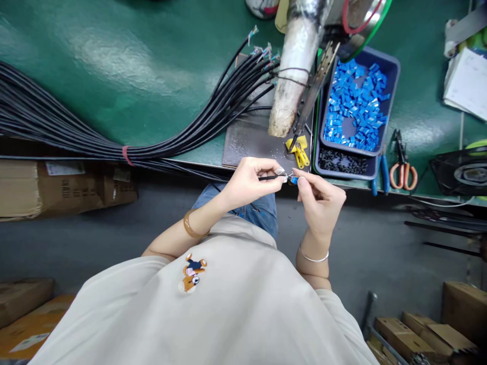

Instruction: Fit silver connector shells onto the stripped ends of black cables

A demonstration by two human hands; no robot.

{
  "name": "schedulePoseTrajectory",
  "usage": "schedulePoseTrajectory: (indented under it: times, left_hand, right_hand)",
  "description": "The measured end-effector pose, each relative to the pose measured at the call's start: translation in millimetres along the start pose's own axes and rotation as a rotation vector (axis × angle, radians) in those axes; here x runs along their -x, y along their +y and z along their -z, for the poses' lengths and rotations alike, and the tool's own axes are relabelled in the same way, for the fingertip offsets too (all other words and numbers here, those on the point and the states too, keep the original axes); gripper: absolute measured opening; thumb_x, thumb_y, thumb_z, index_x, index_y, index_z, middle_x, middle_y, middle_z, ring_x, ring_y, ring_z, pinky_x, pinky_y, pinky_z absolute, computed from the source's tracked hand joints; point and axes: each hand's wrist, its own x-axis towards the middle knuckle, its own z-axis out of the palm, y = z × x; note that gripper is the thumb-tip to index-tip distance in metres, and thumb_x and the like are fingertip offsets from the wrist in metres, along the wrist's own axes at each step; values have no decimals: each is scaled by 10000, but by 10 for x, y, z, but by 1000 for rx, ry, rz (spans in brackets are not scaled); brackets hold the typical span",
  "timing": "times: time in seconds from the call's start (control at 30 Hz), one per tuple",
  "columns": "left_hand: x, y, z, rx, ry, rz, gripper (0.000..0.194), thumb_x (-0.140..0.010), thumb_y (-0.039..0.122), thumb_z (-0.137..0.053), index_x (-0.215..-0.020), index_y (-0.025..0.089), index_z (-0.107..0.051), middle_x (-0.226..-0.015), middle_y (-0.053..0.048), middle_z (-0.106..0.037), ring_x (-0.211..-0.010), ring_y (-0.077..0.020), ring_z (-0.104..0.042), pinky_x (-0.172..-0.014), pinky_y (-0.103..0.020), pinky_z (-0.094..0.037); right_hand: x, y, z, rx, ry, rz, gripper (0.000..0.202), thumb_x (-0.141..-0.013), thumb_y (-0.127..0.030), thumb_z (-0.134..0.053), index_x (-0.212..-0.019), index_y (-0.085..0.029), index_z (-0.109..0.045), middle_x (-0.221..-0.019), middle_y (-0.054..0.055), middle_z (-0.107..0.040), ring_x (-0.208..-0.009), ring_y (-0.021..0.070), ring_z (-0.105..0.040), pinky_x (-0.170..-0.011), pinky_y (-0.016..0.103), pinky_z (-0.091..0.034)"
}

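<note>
My left hand (255,178) pinches a black cable (268,178) near its stripped end, where thin wires poke out. Facing it, my right hand (318,197) grips a small blue connector (294,180) between thumb and fingers. The cable's wires reach up to the connector; whether they sit inside it I cannot tell. Just beyond the hands lies a yellow tool (300,152) on a dark mat (247,142). To its right, a grey bin (391,101) of similar blue pieces rests over another bin (371,175) holding small black parts.
A bundle of black cables (171,147), tied with a pink band (127,155), runs along the green bench (133,61). A wrapped white post (292,86) rises beyond the hands. Orange-handled scissors (404,175) and blue-handled pliers (385,172) lie at the right front edge.
</note>
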Motion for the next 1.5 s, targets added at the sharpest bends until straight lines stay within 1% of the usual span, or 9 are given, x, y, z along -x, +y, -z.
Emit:
schedulePoseTrajectory:
  times: [0.23,0.4,0.77,0.87,1.07,1.2,1.33,1.43,1.5]
  left_hand:
    - [-5,-29,1,-111,-38,-44,79,-727,179,-620,-683,113,-621,-604,20,-497,-574,-65,-422,-549,-190,-368]
    - [-1,-34,17,-216,-56,-127,108,-765,185,-597,-701,110,-642,-606,22,-507,-579,-63,-411,-536,-185,-333]
    - [-8,-35,52,-295,-55,-196,128,-789,200,-585,-713,121,-650,-617,20,-537,-572,-68,-417,-539,-194,-323]
    - [-10,-37,57,-326,-52,-225,121,-792,196,-585,-725,124,-655,-624,21,-553,-572,-68,-428,-544,-193,-332]
    - [15,-93,-40,-440,100,-353,118,-795,160,-593,-689,123,-625,-603,25,-553,-544,-58,-427,-547,-198,-349]
    - [35,-110,-91,-234,191,-300,91,-827,165,-601,-877,128,-666,-789,-24,-674,-654,-75,-557,-632,-189,-446]
    - [16,-65,-29,155,55,-99,117,-805,229,-668,-853,132,-626,-782,-22,-648,-696,-81,-602,-642,-170,-499]
    - [-1,-29,11,259,27,-52,143,-778,223,-700,-831,137,-599,-725,6,-596,-638,-55,-563,-583,-139,-469]
    - [-2,-18,14,271,29,-61,140,-776,211,-699,-823,139,-589,-715,15,-581,-634,-47,-553,-588,-133,-464]
  right_hand:
    - [-58,46,14,-51,-46,-86,154,-811,-317,-688,-891,-191,-725,-569,-63,-496,-479,33,-370,-460,196,-285]
    - [-109,48,60,-6,-124,-70,139,-819,-314,-680,-838,-177,-693,-578,-61,-521,-482,32,-387,-469,190,-298]
    - [-140,29,116,10,-165,-41,204,-844,-314,-658,-1004,-198,-708,-568,-71,-515,-459,35,-397,-461,197,-295]
    - [-150,42,109,26,-182,-29,163,-845,-329,-655,-907,-182,-690,-571,-67,-518,-466,37,-400,-467,196,-298]
    - [-127,-8,37,225,-107,106,118,-859,-278,-627,-801,-175,-621,-584,-71,-511,-469,23,-363,-507,189,-321]
    - [-68,-42,-137,29,14,24,128,-862,-265,-613,-773,-180,-577,-580,-79,-479,-461,19,-360,-476,169,-320]
    - [-28,-37,-276,-260,62,-115,160,-849,-317,-640,-779,-185,-582,-599,-70,-525,-460,29,-421,-434,164,-326]
    - [-29,-16,-270,-234,213,-98,138,-854,-320,-641,-831,-185,-620,-606,-63,-559,-489,38,-488,-465,165,-365]
    - [-42,12,-224,-208,187,-95,162,-866,-334,-631,-817,-180,-637,-601,-51,-584,-511,46,-524,-487,169,-385]
